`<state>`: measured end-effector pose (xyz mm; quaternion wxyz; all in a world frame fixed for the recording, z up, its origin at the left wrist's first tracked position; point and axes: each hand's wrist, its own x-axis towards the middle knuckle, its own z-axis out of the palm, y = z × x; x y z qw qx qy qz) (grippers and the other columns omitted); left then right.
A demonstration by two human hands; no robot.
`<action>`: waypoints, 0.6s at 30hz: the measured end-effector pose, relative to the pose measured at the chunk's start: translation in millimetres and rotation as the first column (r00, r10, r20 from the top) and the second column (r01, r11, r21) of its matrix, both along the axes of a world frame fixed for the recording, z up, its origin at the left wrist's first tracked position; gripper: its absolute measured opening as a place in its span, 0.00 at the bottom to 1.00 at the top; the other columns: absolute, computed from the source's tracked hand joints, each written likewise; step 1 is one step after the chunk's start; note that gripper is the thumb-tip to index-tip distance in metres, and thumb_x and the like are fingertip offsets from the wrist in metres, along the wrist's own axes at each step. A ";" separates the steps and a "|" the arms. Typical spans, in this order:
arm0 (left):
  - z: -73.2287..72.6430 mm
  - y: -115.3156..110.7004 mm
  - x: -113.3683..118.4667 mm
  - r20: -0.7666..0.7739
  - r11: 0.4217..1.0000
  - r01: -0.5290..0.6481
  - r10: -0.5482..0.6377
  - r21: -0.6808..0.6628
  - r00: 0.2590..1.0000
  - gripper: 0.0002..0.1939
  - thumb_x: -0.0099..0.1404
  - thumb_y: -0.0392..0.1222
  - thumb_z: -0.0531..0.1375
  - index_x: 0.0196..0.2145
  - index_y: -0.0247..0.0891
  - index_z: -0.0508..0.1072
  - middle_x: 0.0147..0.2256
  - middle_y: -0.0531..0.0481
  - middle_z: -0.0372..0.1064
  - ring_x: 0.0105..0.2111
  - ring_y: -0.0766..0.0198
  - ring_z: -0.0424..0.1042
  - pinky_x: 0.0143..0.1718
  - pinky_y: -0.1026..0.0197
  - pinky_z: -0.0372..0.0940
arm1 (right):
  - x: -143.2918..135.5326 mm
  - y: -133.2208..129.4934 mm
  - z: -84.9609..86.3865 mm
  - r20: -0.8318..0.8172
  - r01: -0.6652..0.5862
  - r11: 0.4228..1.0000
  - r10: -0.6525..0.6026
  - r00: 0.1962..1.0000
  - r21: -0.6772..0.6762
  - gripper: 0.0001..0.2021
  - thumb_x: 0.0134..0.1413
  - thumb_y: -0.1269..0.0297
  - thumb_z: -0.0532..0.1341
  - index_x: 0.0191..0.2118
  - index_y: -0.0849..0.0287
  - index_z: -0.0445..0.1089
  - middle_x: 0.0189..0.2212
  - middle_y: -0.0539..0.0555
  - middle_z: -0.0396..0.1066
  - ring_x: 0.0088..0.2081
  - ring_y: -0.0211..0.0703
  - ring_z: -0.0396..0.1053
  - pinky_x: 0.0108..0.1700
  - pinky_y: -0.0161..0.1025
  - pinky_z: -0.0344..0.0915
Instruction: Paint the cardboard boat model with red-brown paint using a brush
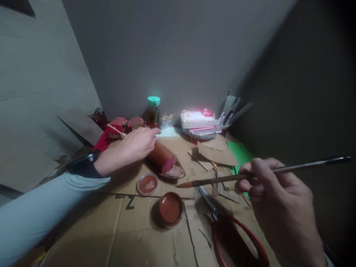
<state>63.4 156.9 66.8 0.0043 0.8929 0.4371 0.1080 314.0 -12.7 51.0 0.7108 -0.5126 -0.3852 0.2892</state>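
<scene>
My right hand point(278, 193) pinches a long thin paintbrush point(217, 180), its reddish-brown tip pointing left above the cardboard. My left hand point(135, 144) reaches over the far end of a boat-shaped model point(161, 155) with a ribbed brown top, pink end and woven tip. Its fingers are pressed together; what they hold or touch is hidden. A pale stick point(116, 130) emerges behind that hand; whether it is held is unclear. An open round jar point(170, 208) of brown paint stands nearer me, beside a paint-smeared lid point(147, 184).
Red-handled scissors point(215, 216) lie open-bladed on the cardboard point(144, 241). Behind are red pieces point(118, 124), a green-capped bottle point(154, 111), a cup of sticks point(166, 121), a white packet point(198, 118) on a basket and a pen cup point(224, 126). Green sheet point(240, 150) at right.
</scene>
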 end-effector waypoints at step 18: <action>-5.5 1.8 -1.9 -0.036 1.000 -0.030 0.030 0.001 0.999 0.25 0.66 0.47 0.52 0.58 0.37 0.68 0.47 0.37 0.75 0.46 0.44 0.75 0.41 0.47 0.67 | -22.5 47.6 21.9 0.686 -0.292 0.954 0.165 0.709 0.073 0.10 0.64 0.60 0.65 0.32 0.57 0.68 0.22 0.50 0.72 0.22 0.41 0.72 0.24 0.37 0.68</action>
